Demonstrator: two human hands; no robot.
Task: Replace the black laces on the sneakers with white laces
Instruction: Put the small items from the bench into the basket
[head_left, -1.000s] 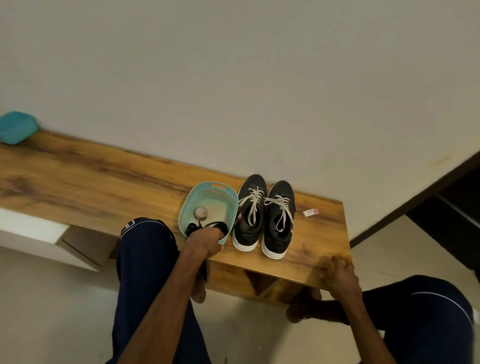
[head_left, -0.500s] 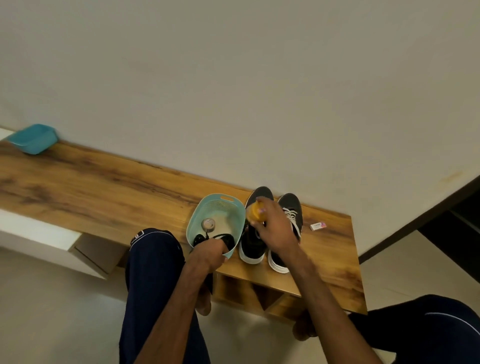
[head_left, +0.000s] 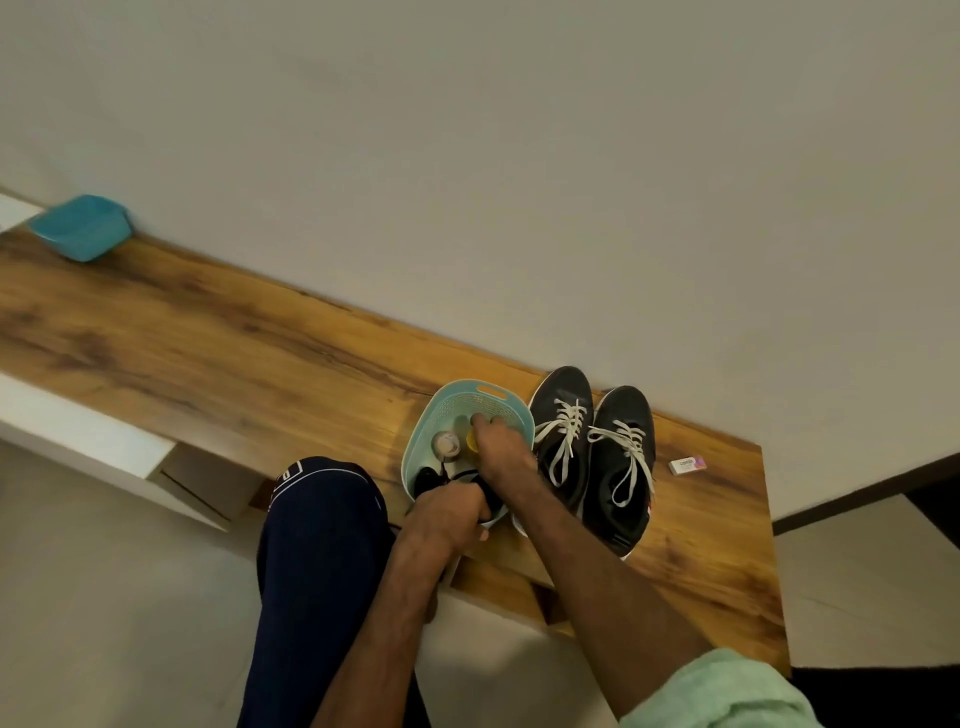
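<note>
Reaching into basket (head_left: 511, 415) | right hand (head_left: 506, 460) fingers (head_left: 485, 422) pinch half-hidden yellow object (head_left: 471, 440) | left hand (head_left: 447, 514) grip unclear

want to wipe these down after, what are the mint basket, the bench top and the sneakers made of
Basket: looks like moulded plastic, matte mint, with a perforated wall and a cut-out handle slot.
Bench top: wood or wood-look laminate, satin sheen; strong grain, cannot tell which.
Sneakers: smooth dark uppers with a dull sheen, probably leather or synthetic; white soles look like rubber.
</note>
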